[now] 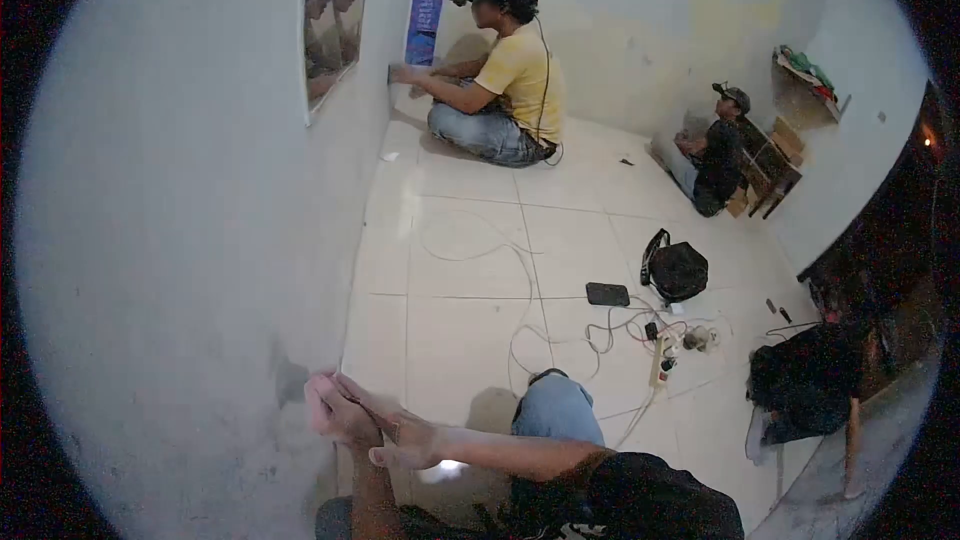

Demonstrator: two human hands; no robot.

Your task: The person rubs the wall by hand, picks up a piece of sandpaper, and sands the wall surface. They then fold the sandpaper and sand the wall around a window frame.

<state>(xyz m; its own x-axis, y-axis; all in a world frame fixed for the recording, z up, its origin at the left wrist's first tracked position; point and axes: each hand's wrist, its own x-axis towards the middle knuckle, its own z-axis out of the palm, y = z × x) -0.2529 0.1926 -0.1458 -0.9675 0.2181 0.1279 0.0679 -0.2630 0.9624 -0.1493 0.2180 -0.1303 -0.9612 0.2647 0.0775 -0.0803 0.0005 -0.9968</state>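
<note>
Low on the grey wall (200,240), my left hand (350,422) is closed around a soft pink cloth (320,402) at the wall's surface. A dark smudge shows on the wall just above it. My right hand (412,440) lies across my left hand and wrist, its fingers stretched toward the cloth and its thumb apart. The two hands overlap, which hides part of the left fingers. Beside them is my bent knee in blue jeans (560,410).
A person in a yellow shirt (520,80) sits reaching to the wall, below a mirror (335,35). Another sits by a small table (775,175); a third crouches at right (805,380). A black bag (678,270), a dark phone-like slab (607,294) and a power strip (661,360) with cables lie on the tiles.
</note>
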